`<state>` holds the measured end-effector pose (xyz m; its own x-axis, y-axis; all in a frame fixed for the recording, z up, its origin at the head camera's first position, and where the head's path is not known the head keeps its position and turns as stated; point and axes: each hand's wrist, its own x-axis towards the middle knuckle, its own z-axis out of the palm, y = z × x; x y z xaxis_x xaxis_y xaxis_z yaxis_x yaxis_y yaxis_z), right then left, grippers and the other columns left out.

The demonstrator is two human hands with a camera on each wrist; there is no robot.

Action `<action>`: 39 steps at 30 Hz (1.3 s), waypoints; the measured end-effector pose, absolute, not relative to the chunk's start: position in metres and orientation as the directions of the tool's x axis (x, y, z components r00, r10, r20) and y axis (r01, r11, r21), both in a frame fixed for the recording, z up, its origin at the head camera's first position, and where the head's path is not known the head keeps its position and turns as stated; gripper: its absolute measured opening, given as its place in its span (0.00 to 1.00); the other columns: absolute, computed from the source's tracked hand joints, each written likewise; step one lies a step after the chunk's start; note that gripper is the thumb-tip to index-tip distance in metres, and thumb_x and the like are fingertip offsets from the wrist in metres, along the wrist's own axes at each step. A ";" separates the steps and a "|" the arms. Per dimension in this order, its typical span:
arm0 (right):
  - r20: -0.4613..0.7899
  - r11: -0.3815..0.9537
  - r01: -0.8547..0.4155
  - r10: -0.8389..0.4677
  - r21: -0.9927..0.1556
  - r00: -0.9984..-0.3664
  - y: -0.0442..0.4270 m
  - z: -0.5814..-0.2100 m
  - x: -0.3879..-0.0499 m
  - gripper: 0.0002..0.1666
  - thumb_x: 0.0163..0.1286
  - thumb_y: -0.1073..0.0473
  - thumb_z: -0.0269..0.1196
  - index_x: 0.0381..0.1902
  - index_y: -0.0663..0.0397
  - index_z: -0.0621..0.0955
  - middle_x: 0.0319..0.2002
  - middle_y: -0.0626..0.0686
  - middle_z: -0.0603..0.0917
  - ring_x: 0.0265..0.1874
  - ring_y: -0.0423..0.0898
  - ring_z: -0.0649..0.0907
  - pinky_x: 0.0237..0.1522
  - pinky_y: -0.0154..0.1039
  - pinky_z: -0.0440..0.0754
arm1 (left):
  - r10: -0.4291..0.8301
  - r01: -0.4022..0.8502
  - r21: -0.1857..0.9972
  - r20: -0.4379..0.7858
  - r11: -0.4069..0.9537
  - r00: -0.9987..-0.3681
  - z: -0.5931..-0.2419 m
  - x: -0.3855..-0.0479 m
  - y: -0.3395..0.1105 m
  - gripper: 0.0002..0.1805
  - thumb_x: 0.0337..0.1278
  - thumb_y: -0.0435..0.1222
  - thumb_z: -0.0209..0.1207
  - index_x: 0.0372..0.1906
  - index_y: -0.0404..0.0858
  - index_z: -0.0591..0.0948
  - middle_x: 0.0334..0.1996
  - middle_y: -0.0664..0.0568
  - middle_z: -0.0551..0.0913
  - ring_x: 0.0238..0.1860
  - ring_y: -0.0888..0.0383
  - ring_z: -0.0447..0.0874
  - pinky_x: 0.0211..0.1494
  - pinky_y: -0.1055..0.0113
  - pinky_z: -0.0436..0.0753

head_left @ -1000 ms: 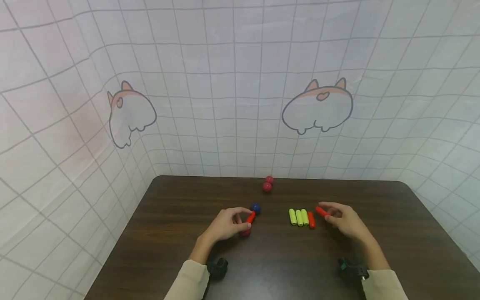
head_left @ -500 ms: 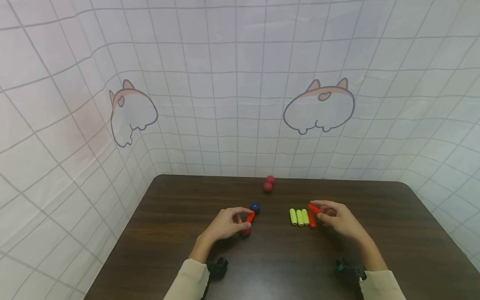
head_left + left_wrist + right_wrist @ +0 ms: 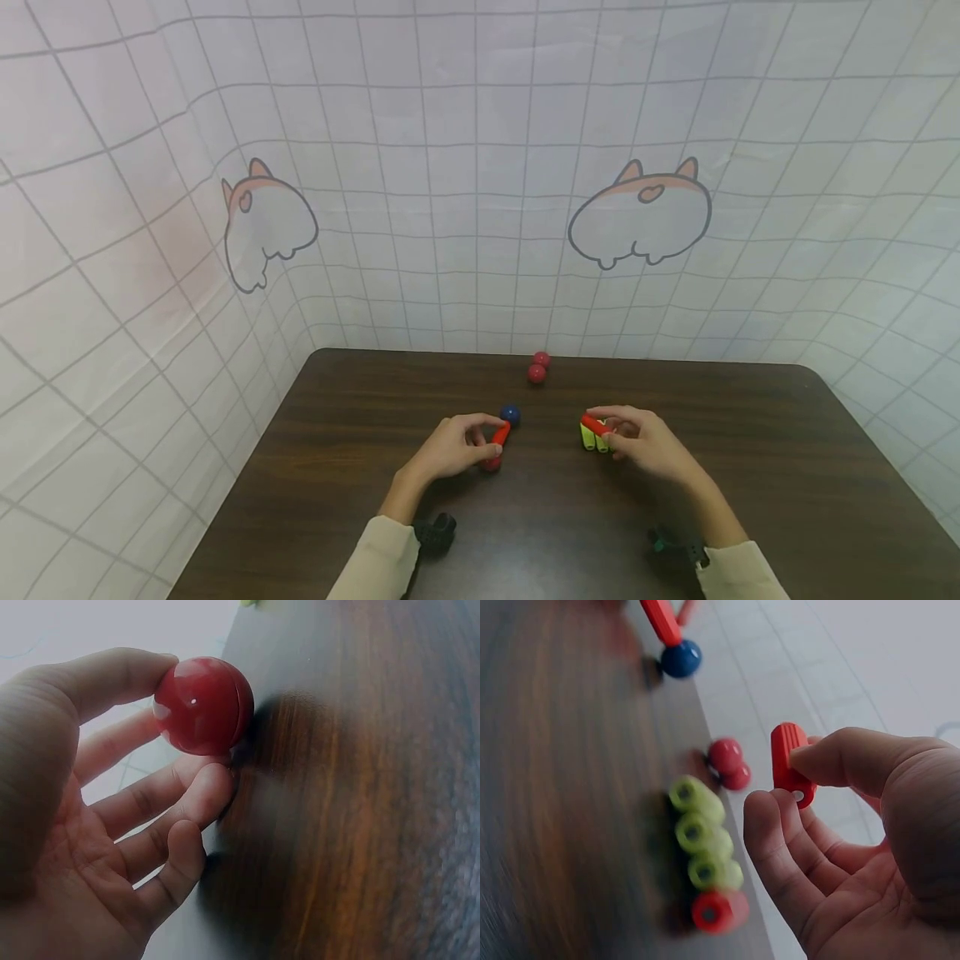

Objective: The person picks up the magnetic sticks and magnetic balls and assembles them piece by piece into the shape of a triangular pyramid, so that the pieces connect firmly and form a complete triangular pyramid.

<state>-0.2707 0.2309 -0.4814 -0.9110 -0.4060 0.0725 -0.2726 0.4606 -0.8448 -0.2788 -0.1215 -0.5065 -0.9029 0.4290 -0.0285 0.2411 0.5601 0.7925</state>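
Note:
My left hand (image 3: 452, 450) grips a red stick (image 3: 501, 434) that lies between a blue ball (image 3: 510, 416) and a red ball (image 3: 491, 463). In the left wrist view that red ball (image 3: 202, 706) shows at the thumb tip, close to the table. Between thumb and fingers, my right hand (image 3: 651, 443) pinches another red stick (image 3: 596, 425), held above the row of green sticks (image 3: 588, 437). From the right wrist, the held stick (image 3: 789, 761) is clear of the table, and a red stick (image 3: 718, 910) lies at the end of the green row (image 3: 696, 833).
Several red balls (image 3: 537, 373) sit near the back edge of the dark wooden table (image 3: 375, 383). A white cloth with a grey grid (image 3: 465, 208) hangs behind and at the sides. Dark wrist devices (image 3: 437, 534) are on both wrists.
My right hand has moved left with its red stick, from the right of the row to above the green sticks. My left hand and what it grips have stayed in place.

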 end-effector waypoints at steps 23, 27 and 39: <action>0.027 0.460 -0.186 -0.331 -0.868 -0.943 0.147 -0.495 -0.282 0.19 0.69 0.69 0.62 0.58 0.59 0.82 0.35 0.58 0.83 0.26 0.44 0.84 0.32 0.44 0.88 | 0.419 0.229 0.797 -0.032 0.558 -0.908 -0.512 -0.285 -0.122 0.23 0.64 0.45 0.67 0.63 0.49 0.82 0.28 0.56 0.83 0.23 0.62 0.76 0.27 0.67 0.76; 0.000 0.474 -0.150 -0.303 -0.868 -0.953 0.138 -0.499 -0.285 0.19 0.69 0.69 0.63 0.57 0.57 0.82 0.35 0.56 0.82 0.25 0.45 0.84 0.30 0.41 0.87 | 0.418 0.223 0.800 -0.038 0.556 -0.907 -0.512 -0.285 -0.122 0.23 0.64 0.46 0.67 0.63 0.49 0.82 0.28 0.56 0.84 0.23 0.62 0.75 0.27 0.67 0.76; -0.038 0.480 -0.099 -0.269 -0.872 -0.962 0.122 -0.509 -0.291 0.17 0.68 0.69 0.64 0.54 0.57 0.83 0.31 0.55 0.82 0.22 0.45 0.83 0.28 0.40 0.86 | 0.426 0.229 0.801 -0.036 0.553 -0.904 -0.512 -0.285 -0.121 0.23 0.64 0.45 0.68 0.62 0.47 0.82 0.28 0.55 0.83 0.22 0.62 0.75 0.26 0.67 0.76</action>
